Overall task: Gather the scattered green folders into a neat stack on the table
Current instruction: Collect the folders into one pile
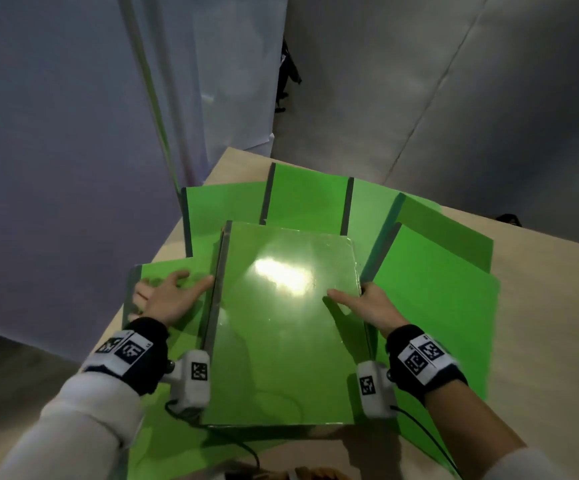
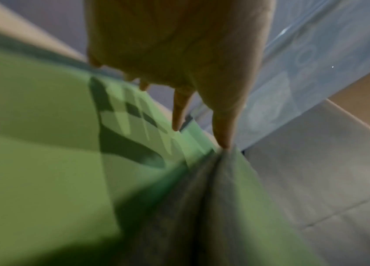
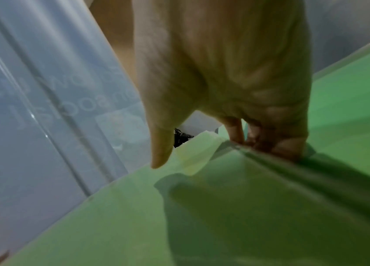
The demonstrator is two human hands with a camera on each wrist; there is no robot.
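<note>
A stack of green folders [image 1: 281, 341] with a glossy top cover lies in the middle of the table, and its grey spine shows close up in the left wrist view [image 2: 213, 198]. My left hand [image 1: 166, 299] lies flat with spread fingers on a loose green folder [image 1: 156, 271], its thumb [image 2: 224, 140] touching the stack's spine. My right hand [image 1: 367, 306] holds the stack's right edge, thumb [image 3: 161, 153] over the top cover [image 3: 202, 225] and fingers [image 3: 270, 142] curled over the edge. Several more green folders fan out behind [image 1: 305, 199] and to the right [image 1: 437, 306].
The pale wooden table [image 1: 551, 323] ends close on the left and at the far corner [image 1: 232, 157]. White and grey sheeting [image 1: 73, 133] hangs behind it, with a dark object [image 1: 289, 74] in the gap. Another green folder [image 1: 163, 445] lies at the front left.
</note>
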